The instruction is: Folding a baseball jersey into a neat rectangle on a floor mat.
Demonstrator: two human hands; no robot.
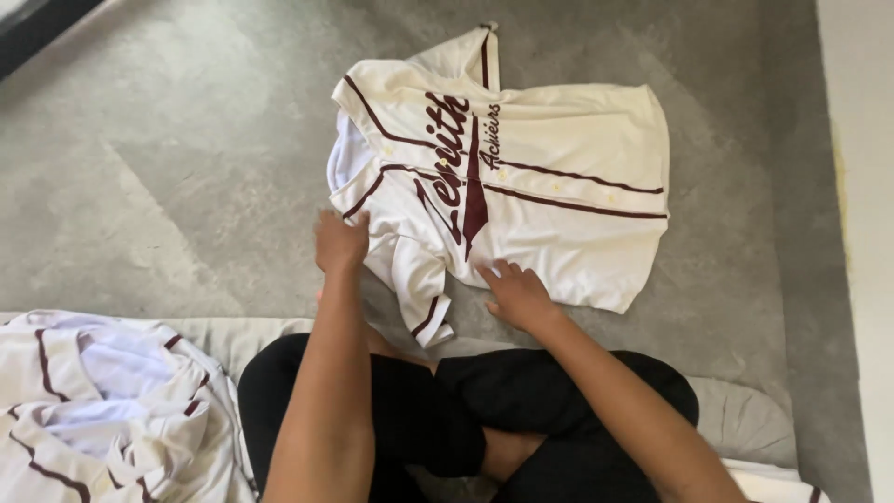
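Grey carpet (186, 168) covers the floor, and a cream shirt (521, 177) with dark red piping and dark red lettering lies spread flat on it, front side up, near the middle of the carpet and a little toward its far edge. The shirt lies sideways to the person: its collar points to the left, its hem to the right, and one short sleeve (470, 56) sticks out toward the far edge. The other sleeve (424, 293) is bunched and folded on the near side, between the two hands.

The left hand (340, 244) rests on the near edge of the shirt close to the collar, fingers curled down onto the cloth; whether it pinches the cloth or only presses on it cannot be told. The right hand (515, 293) lies flat and open on the near edge of the shirt's body, fingers spread and pointing toward the lettering, just to the right of the folded sleeve. Both hands touch the shirt, which stretches away from them toward the far and right side.

The person sits cross-legged in black trousers (559, 391) on a pale cushion (745, 419) at the near edge. A heap of similar cream clothes (102, 410) with dark red trim lies at the near left corner, well apart from the hands.
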